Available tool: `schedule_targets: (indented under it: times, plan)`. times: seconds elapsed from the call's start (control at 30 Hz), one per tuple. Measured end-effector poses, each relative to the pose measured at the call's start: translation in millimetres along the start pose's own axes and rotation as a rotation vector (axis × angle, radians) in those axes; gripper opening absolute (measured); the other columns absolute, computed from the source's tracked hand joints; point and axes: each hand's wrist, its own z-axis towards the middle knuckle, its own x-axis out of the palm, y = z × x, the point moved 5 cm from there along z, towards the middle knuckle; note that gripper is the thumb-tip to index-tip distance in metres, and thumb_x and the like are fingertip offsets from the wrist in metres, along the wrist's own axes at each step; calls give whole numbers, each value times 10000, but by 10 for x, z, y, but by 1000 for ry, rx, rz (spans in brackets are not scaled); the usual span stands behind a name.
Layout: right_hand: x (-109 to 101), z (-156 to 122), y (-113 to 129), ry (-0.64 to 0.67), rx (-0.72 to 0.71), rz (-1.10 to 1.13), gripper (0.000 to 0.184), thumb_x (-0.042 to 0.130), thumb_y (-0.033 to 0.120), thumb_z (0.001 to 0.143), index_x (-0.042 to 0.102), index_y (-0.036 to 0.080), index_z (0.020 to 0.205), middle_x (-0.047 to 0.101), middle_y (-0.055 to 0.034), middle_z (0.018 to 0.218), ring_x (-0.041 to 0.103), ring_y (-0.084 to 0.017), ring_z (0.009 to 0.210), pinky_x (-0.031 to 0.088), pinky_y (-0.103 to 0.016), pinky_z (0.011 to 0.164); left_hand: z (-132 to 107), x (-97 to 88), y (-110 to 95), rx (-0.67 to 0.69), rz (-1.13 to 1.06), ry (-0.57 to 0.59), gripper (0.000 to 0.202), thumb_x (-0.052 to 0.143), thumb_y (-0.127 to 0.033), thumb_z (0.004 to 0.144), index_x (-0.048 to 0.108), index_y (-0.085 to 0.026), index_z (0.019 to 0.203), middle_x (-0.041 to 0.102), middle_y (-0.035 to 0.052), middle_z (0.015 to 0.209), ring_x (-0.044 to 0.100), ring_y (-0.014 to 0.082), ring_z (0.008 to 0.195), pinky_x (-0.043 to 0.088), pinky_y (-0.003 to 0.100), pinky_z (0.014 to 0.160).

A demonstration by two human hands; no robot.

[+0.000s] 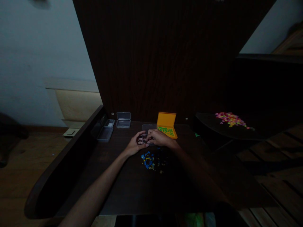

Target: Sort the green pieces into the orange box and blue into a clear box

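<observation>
My left hand [135,144] and my right hand [158,137] meet at the middle of a dark wooden table [132,189], fingers curled around a small clear plastic box [147,129]. Both hands touch it; the dim light hides exactly how they grip. Just in front of my hands lies a loose pile of small blue and yellow beads [150,160]. Right of my right hand stands an open orange box [167,125] filled with green and yellow beads.
Two more clear plastic boxes sit at the table's back left, one [123,119] by the dark panel and one [105,130] near the table's raised left edge. A heap of pink and yellow beads [230,119] lies on a dark surface at right.
</observation>
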Motion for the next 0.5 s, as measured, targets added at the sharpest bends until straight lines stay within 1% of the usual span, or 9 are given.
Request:
schedule_targets:
  times: [0.1, 0.23, 0.37, 0.5]
  plan:
    - [43, 34, -5, 11, -9, 2, 170, 687, 158, 781, 748, 211, 930, 641, -54, 932, 591, -176, 876, 410, -245, 728, -4, 9, -11, 7, 9, 8, 743, 833, -177, 562, 521, -188, 1236, 604, 85, 1144, 611, 122, 850, 525, 279, 789]
    - [68, 66, -23, 22, 22, 13, 133, 690, 154, 761, 733, 186, 883, 651, -53, 930, 599, -177, 854, 410, -240, 698, -5, 11, -8, 17, 3, 11, 742, 837, -186, 563, 519, -185, 1234, 608, 76, 1118, 609, 116, 834, 518, 268, 774]
    - [59, 79, -46, 34, 47, 40, 129, 704, 137, 733, 714, 165, 858, 653, -41, 901, 594, -156, 808, 402, -225, 677, -6, 10, -9, 21, 0, 18, 755, 840, -186, 565, 516, -186, 1246, 627, 73, 1080, 621, 130, 839, 522, 283, 780]
    - [42, 93, -53, 46, 55, 48, 134, 719, 154, 725, 712, 150, 859, 645, -43, 884, 585, -150, 787, 399, -220, 665, -2, 4, -4, 20, 0, 12, 755, 838, -175, 570, 511, -178, 1251, 628, 78, 1087, 625, 135, 857, 528, 283, 781]
